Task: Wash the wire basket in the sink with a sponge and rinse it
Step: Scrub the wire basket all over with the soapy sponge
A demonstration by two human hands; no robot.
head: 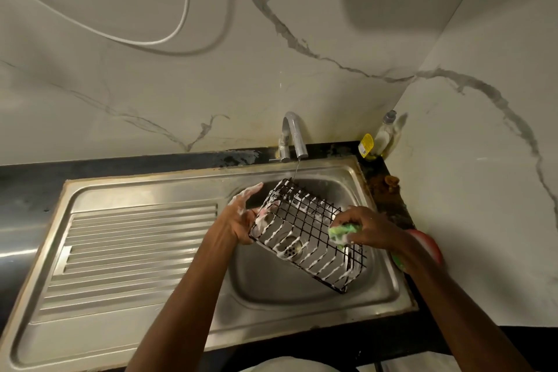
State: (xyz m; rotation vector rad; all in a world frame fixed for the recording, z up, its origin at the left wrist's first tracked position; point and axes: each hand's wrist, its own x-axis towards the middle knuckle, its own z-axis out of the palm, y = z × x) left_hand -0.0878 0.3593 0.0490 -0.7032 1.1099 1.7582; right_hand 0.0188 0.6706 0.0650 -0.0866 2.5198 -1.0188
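Both forearms are stretched over the sink [389,287]; the sudsy wire basket [305,232] is gripped by the left hand [241,214], apparently at one end, while a green sponge [342,232] is pinched against it by the right hand [368,228].

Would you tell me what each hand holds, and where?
Left hand grips the wire basket by its left end; right hand pinches the green sponge against its rim.

A home kitchen: a stainless steel sink [377,296] with a ribbed drainboard [136,244] at lower left is set into a dark counter [120,160], a chrome tap [291,136] runs at centre, dish-soap bottles [380,139] stand in the corner, and marble-veined wall panels [211,69] rise behind.
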